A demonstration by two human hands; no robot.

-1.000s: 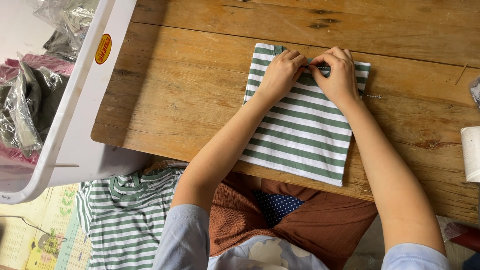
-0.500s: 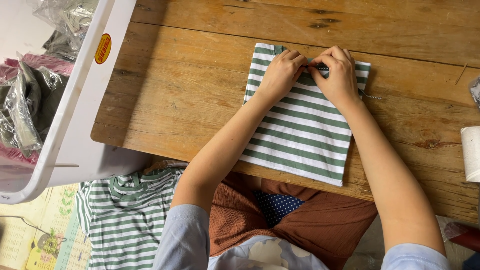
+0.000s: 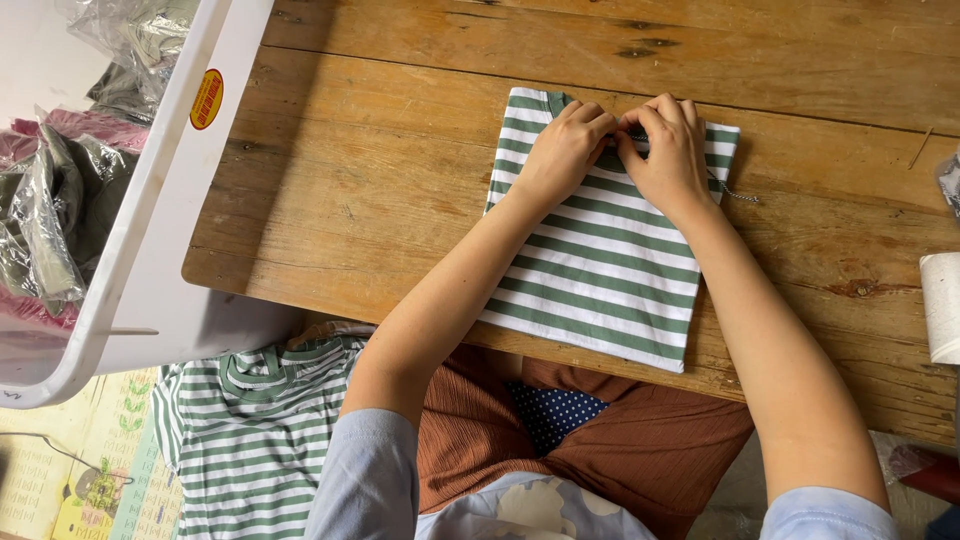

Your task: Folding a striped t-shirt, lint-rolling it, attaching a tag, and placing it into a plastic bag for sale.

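Folded green-and-white striped shirt (image 3: pixel 600 250) lies on the bench (image 3: pixel 380 180) right of the white bin (image 3: pixel 150 260); my left hand (image 3: pixel 560 150) and right hand (image 3: pixel 670 150) pinch its collar edge shut-fingered, apparently fixing something small there, needing fine fingertip control.

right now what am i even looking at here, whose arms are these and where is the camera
The camera sits on a person's head and looks straight down, so the two bare arms are that person's own. They sit at a wooden table. On it lies a folded shirt with green and white stripes. The left hand and right hand meet at its top edge, near the collar, pinching something small there; what it is I cannot tell. A thin chain pokes out beside the right hand. To the left stands a white bin of bagged clothes, and another striped shirt lies lower down, beside the person's lap.
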